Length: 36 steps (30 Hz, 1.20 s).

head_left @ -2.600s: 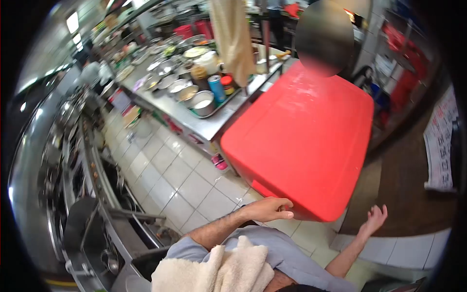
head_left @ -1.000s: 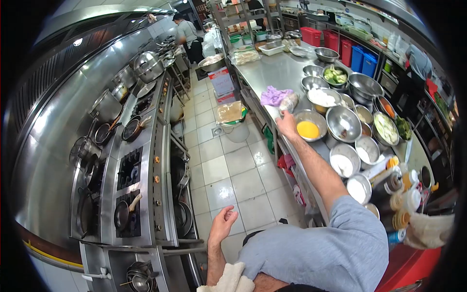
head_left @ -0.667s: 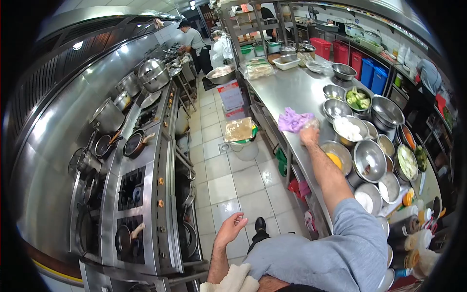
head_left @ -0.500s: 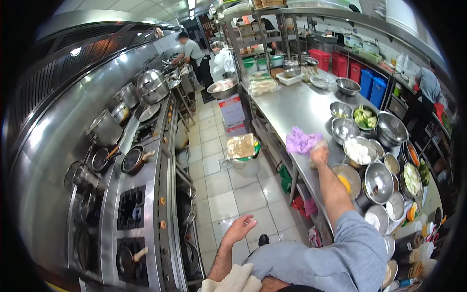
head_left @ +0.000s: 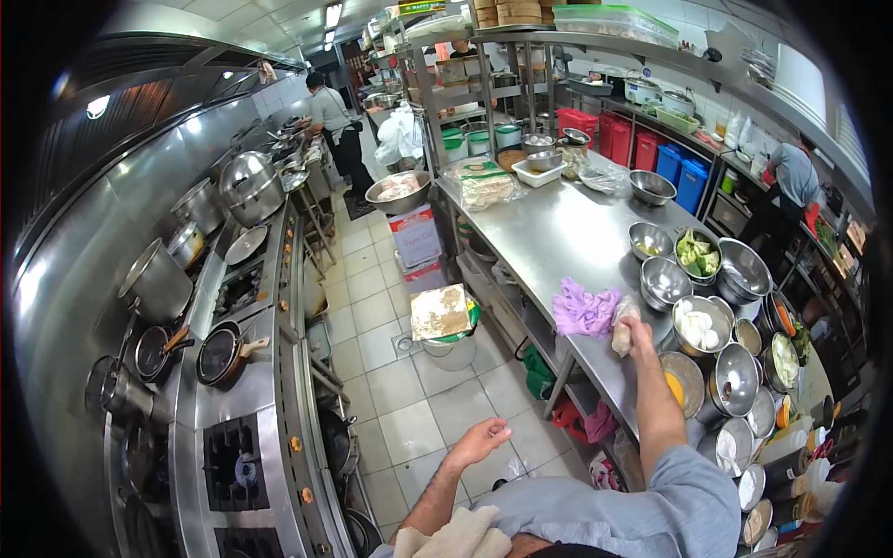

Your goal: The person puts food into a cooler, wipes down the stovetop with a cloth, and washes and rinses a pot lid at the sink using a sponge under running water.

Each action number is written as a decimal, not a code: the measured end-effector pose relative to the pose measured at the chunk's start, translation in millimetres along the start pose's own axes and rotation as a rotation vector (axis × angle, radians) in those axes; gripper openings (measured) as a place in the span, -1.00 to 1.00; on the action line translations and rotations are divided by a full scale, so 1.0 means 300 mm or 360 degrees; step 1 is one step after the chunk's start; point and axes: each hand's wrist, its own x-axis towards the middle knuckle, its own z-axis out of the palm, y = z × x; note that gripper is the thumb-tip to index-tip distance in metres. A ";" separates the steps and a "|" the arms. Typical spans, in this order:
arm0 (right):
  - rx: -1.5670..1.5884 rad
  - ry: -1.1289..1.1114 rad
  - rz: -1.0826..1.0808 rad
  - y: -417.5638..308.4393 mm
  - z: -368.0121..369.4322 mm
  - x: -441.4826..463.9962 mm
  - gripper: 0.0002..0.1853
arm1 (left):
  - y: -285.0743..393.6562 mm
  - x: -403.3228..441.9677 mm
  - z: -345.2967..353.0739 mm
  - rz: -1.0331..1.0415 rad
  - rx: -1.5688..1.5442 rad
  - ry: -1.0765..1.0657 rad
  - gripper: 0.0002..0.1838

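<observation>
My right hand (head_left: 638, 337) reaches over the steel table and grips a small plastic-wrapped bundle (head_left: 622, 327), pale and tan. What is inside the wrap I cannot make out. Just left of it a crumpled purple cloth (head_left: 584, 307) lies at the table edge. Close to my right wrist stand a steel bowl with yolk-coloured egg (head_left: 676, 387) and a bowl of white peeled eggs or balls (head_left: 699, 325). My left hand (head_left: 481, 440) hangs over the floor, fingers loosely bent and holding nothing.
Several steel bowls crowd the table's right side, with sauce bottles (head_left: 791, 465) nearer me. A stove (head_left: 244, 465) with pans runs along the left. On the aisle floor stands a bin topped with a board (head_left: 441, 313). Two people (head_left: 330, 116) work farther off.
My view has shifted, so the scene sits differently. My right hand has drawn slightly away from the purple cloth, and the wrapped bundle in it shows more clearly. My left hand stays low.
</observation>
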 end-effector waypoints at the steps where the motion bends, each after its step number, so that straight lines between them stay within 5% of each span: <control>1: 0.0290 -0.0146 0.0029 -0.009 -0.011 -0.032 -0.47 | -0.002 0.025 -0.005 0.0015 -0.0003 -0.0007 -0.47; 6: 0.0889 -0.0485 0.0043 -0.071 -0.028 -0.238 -0.60 | 0.100 0.170 0.016 0.0156 -0.0199 -0.0161 -0.48; 8: 0.0988 -0.0851 -0.0143 -0.095 -0.028 -0.382 -0.50 | 0.200 0.245 0.045 0.0271 -0.0301 -0.0167 -0.47; 14: 0.0656 -0.0828 -0.0409 -0.103 -0.081 -0.886 -0.13 | 0.547 0.245 0.257 0.0518 -0.1119 -0.0364 -0.39; 17: -0.0061 -0.0644 -0.0806 -0.068 -0.205 -1.056 -0.04 | 0.609 0.145 0.426 0.0497 -0.0993 -0.0341 -0.45; 21: 0.0102 -0.0516 -0.0631 -0.001 -0.458 -1.248 0.01 | 0.610 0.004 0.690 0.0378 -0.1152 -0.0630 -0.51; 23: 0.0616 -0.0510 -0.0382 0.044 -0.596 -1.342 -0.01 | 0.615 -0.073 0.826 0.0393 -0.1027 -0.0799 -0.51; 27: 0.0789 -0.0314 -0.0485 0.139 -0.883 -1.578 -0.03 | 0.657 -0.263 1.123 0.0432 -0.0700 -0.1238 -0.49; 36: 0.0701 0.0835 -0.0765 0.368 -1.405 -2.204 -0.08 | 0.693 -0.765 1.788 0.0539 -0.0435 -0.2187 -0.43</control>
